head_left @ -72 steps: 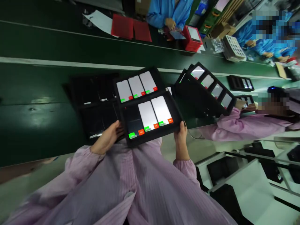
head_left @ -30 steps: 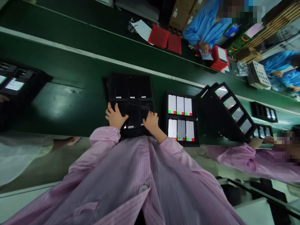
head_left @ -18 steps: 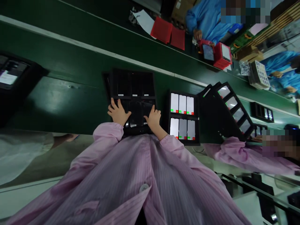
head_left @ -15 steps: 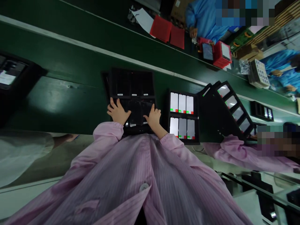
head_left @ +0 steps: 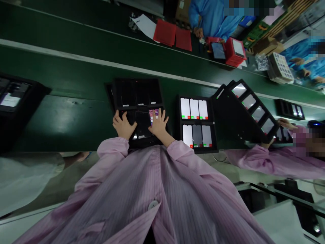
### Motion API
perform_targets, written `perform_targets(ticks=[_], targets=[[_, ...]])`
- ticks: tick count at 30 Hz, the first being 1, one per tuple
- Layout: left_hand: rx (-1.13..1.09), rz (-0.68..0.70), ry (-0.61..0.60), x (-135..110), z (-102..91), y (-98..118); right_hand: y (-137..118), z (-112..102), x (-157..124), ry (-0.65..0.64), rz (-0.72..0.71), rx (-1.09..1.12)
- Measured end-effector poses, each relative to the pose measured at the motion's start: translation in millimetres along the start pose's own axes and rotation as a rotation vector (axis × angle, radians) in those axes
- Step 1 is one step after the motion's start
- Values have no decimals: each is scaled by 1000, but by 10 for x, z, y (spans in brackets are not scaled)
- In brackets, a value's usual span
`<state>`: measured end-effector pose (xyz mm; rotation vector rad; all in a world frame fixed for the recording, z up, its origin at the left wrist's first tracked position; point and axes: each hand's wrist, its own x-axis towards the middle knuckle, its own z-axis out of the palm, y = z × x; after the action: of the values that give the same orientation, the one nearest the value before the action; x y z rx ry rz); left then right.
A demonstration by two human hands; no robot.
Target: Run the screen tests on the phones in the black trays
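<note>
In front of me lies a black tray (head_left: 116, 93) of smartphones in two rows, stacked slightly askew on another tray. My left hand (head_left: 124, 127) spreads its fingers over the front-left phone. My right hand (head_left: 159, 124), fingers also apart, rests over the front-right phone (head_left: 152, 113), whose screen is lit in pink and purple. Between the hands is a dark phone (head_left: 143, 123) with a small white label. Dark phones (head_left: 148, 91) fill the back row. Neither hand grips anything; whether the fingertips touch the glass I cannot tell.
Just right, a second black tray (head_left: 213, 130) holds phones with white or grey screens. Beyond it, a person in pink handles a tilted tray (head_left: 254, 107). Another black tray (head_left: 38, 98) stands far left. Red sheets (head_left: 165, 33) and blue-clad people are across the green bench (head_left: 76, 117).
The front-right phone's screen has lit up in colour. My right hand has moved over it with fingers more spread. The view has shifted slightly, and the co-worker's hand shows at the tilted tray.
</note>
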<state>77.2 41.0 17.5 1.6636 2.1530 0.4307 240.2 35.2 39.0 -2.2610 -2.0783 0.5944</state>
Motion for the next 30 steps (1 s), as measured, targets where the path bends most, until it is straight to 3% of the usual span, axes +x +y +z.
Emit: perform_targets(ticks=[6,12,23,30], targets=[[-8,23,10,-16,-11,-22,-53,41,-75,85,-43,-5],[10,52,-26,-15,3,-32,2,56,-223,-43,-77,26],[46,33,-21,-32,4,1,-96,124,-85,-19,-112,31],[3,5,-22,-54,-5,-10,16,131,-59,22,-76,75]])
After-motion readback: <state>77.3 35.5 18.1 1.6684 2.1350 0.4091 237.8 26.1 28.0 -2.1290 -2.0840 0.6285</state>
